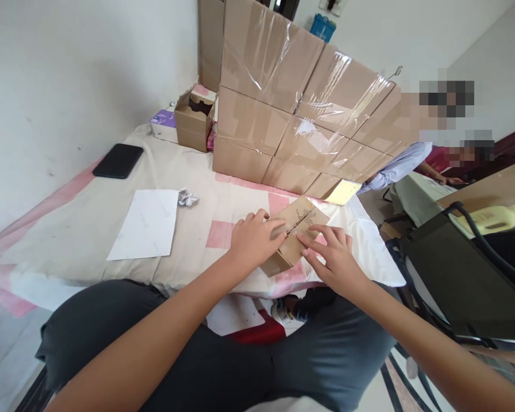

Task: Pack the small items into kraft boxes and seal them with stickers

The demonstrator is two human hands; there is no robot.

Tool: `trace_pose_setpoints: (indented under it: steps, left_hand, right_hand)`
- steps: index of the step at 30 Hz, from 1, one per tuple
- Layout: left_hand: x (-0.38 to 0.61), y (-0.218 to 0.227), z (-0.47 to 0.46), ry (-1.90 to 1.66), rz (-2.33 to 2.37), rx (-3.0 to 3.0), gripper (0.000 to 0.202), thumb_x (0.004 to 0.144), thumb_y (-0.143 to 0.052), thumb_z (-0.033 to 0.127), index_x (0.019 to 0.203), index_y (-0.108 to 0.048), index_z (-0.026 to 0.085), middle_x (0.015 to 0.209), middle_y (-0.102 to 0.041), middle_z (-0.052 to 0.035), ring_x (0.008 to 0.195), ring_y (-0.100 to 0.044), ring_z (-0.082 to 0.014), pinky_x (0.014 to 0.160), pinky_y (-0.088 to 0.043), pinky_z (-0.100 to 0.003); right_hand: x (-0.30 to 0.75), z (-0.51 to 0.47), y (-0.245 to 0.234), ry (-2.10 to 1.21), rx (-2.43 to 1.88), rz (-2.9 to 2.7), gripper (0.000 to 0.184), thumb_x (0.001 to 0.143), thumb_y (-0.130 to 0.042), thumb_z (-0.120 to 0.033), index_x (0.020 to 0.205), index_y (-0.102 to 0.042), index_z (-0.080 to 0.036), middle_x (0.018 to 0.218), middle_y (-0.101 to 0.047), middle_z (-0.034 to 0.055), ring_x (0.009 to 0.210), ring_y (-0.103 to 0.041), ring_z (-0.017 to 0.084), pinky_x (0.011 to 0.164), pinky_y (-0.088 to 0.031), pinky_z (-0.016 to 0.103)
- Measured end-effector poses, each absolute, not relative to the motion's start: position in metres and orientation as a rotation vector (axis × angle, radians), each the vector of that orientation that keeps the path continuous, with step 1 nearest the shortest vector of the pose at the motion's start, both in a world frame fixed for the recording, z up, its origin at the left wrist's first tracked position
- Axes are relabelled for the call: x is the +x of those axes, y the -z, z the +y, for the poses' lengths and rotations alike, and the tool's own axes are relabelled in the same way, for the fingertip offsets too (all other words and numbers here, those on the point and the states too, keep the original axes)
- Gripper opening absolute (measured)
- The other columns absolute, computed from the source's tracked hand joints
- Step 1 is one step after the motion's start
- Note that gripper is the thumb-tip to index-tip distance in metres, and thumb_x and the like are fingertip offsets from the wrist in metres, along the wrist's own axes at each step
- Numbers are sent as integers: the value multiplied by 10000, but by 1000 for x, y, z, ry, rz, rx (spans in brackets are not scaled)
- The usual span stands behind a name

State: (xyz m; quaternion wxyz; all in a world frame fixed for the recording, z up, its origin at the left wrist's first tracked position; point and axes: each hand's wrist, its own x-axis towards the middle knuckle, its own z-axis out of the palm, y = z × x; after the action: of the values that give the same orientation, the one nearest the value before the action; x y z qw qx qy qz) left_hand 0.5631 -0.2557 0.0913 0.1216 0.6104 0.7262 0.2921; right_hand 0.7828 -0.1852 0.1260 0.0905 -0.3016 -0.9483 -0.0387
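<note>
A small brown cardboard box (306,210) lies on the table in front of me, with black hand-drawn line marks across its top. A seam runs along the middle of the marks. My left hand (257,236) grips the box from its left side, thumb on the top and fingers curled. On the opposite side my right hand (335,254) holds the box, its thumb and forefinger pressed on the top near the seam. Part of the box's left side is hidden by my left hand.
A white paper sheet (148,223), a crumpled paper ball (187,198) and a black phone-like slab (118,161) lie left. Stacked, taped cartons (257,123) wall off the far side. A yellow note (344,191) stands at their base. People sit beyond, right, near a dark chair (459,269).
</note>
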Motion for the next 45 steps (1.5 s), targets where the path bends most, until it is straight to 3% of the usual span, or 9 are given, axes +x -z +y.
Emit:
trace_pose_setpoints:
  steps: [13,18,22,25,32,36,39,42,45]
  left_hand:
    - [542,-85,-249,-931,1855,1783,383,964,-549,454,1312,-691,383,1211,-664,-42,1150,-557,-288,1010,-478,-456]
    - [520,-81,-243,-1005,1632,1787,409,943,-598,465,1320,-688,335,1281,-669,-45,1212,-593,-255,1064,-476,-413]
    - [510,-83,-240,-1063,1621,1697,522,885,-680,473,1375,-640,299,1374,-666,-59,1295,-590,-271,1095,-481,-417]
    - [507,-82,-238,-1080,1601,1595,540,857,-710,490,1356,-648,292,1349,-689,-67,1297,-608,-282,1108,-491,-430]
    - [501,-68,-237,-1045,1665,1561,414,861,-720,483,1235,-726,306,1275,-713,-71,1213,-661,-295,1036,-556,-413]
    - [497,-62,-234,-1045,1666,1544,360,851,-736,452,1183,-752,314,1246,-722,-69,1172,-680,-286,967,-588,-363]
    - [496,-61,-234,-1045,1689,1539,342,841,-742,448,1155,-760,314,1217,-737,-59,1151,-687,-280,941,-598,-347]
    - [498,-63,-236,-1063,1722,1536,314,834,-750,444,1124,-760,324,1181,-746,-38,1147,-681,-277,962,-587,-358]
    - [502,-64,-238,-1132,1795,1472,250,842,-743,440,1063,-760,325,1137,-745,-31,1115,-678,-277,923,-588,-378]
  right_hand:
    - [836,-173,-112,31,-1078,-2647,340,1006,-526,-436,1216,-759,-304,1473,-529,121,1256,-493,369,992,-422,588]
    - [876,-91,-72,-104,-1442,-2281,326,922,-535,-374,1012,-790,-191,1221,-658,153,1138,-606,319,1017,-459,514]
    - [872,-20,-61,-194,-1711,-2148,369,890,-494,-258,1077,-775,-109,1187,-680,185,1039,-648,276,972,-498,427]
    - [857,22,-57,-279,-1802,-2162,374,882,-504,-221,1118,-782,-136,1242,-673,170,999,-654,260,956,-498,422]
    - [855,44,-25,-362,-1976,-2194,397,846,-599,-235,1206,-749,-158,1271,-594,206,1208,-573,396,1005,-455,534]
    - [866,27,-11,-431,-1935,-2218,403,851,-599,-224,1232,-707,-147,1207,-617,178,1086,-624,317,944,-474,414]
    - [873,14,-11,-507,-1903,-2201,353,859,-540,-159,1177,-694,-139,992,-674,108,893,-640,229,817,-473,330]
    - [875,1,-20,-663,-1787,-2080,226,841,-568,-189,1022,-698,-153,765,-614,22,703,-574,170,696,-440,296]
    - [872,-16,-39,-905,-1576,-1852,157,797,-655,-279,902,-686,-166,710,-545,-13,619,-500,129,628,-405,280]
